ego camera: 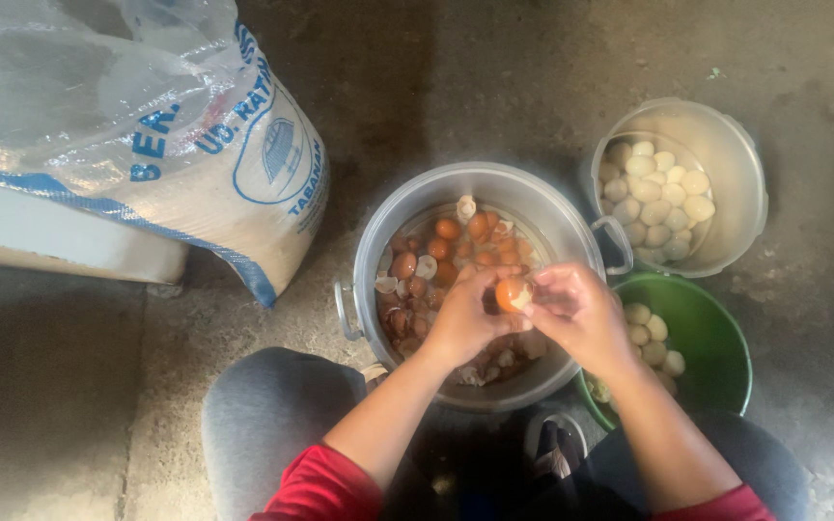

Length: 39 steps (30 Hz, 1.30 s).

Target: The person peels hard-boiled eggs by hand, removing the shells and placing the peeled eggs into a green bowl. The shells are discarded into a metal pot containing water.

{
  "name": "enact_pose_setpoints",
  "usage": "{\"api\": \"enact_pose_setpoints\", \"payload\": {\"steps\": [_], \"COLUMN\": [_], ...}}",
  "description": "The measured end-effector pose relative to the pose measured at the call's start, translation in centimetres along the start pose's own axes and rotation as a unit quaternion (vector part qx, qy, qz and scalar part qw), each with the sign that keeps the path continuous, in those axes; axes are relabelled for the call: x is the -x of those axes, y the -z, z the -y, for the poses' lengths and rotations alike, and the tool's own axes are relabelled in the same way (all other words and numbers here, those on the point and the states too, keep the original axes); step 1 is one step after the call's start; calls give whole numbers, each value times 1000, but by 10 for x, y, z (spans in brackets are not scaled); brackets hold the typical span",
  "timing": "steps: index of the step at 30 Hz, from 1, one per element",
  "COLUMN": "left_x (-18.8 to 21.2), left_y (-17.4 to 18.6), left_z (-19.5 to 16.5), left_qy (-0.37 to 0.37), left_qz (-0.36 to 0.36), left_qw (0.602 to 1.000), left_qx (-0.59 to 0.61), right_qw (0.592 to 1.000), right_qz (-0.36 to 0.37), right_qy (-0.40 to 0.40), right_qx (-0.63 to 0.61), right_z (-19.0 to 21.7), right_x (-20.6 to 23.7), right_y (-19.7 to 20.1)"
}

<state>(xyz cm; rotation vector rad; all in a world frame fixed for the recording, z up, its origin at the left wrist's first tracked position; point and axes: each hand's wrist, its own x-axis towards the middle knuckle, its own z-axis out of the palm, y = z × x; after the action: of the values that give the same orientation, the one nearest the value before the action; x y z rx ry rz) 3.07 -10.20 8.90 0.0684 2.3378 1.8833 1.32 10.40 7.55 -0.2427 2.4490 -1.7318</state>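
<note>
My left hand [462,318] holds a brown boiled egg [510,293] over a big metal pot [407,207]. My right hand [581,311] pinches the egg's shell at its right side, where white shows. Water, several brown eggs [448,229] and loose bits of shell fill the pot. Both hands hover above the pot's near right part.
A metal pot [740,183] of several peeled white eggs stands at the right. A green bowl [711,338] with a few peeled eggs sits beside my right wrist. A large clear sack [147,125] of grain lies at the left. My knees flank the pot on the concrete floor.
</note>
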Motion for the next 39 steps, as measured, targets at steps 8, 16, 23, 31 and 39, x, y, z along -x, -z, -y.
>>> {"api": "enact_pose_setpoints", "payload": {"steps": [8, 16, 23, 31, 39], "left_x": [1, -4, 0, -1, -1], "left_y": [-5, -13, -14, -12, -5], "left_z": [9, 20, 22, 24, 17], "left_qy": [-12, 83, 61, 50, 120], "left_qz": [9, 65, 54, 57, 121], "left_qw": [999, 936, 951, 952, 889], "left_qx": [51, 335, 297, 295, 425], "right_qw": [999, 994, 984, 982, 997], "right_qz": [1, -10, 89, 64, -6], "right_qy": [32, -108, -51, -84, -62], "right_qx": [12, -33, -144, -155, -36], "right_z": [5, -5, -11, -10, -20], "right_x": [4, -7, 0, -3, -9], "right_y": [-1, 12, 4, 7, 9]}}
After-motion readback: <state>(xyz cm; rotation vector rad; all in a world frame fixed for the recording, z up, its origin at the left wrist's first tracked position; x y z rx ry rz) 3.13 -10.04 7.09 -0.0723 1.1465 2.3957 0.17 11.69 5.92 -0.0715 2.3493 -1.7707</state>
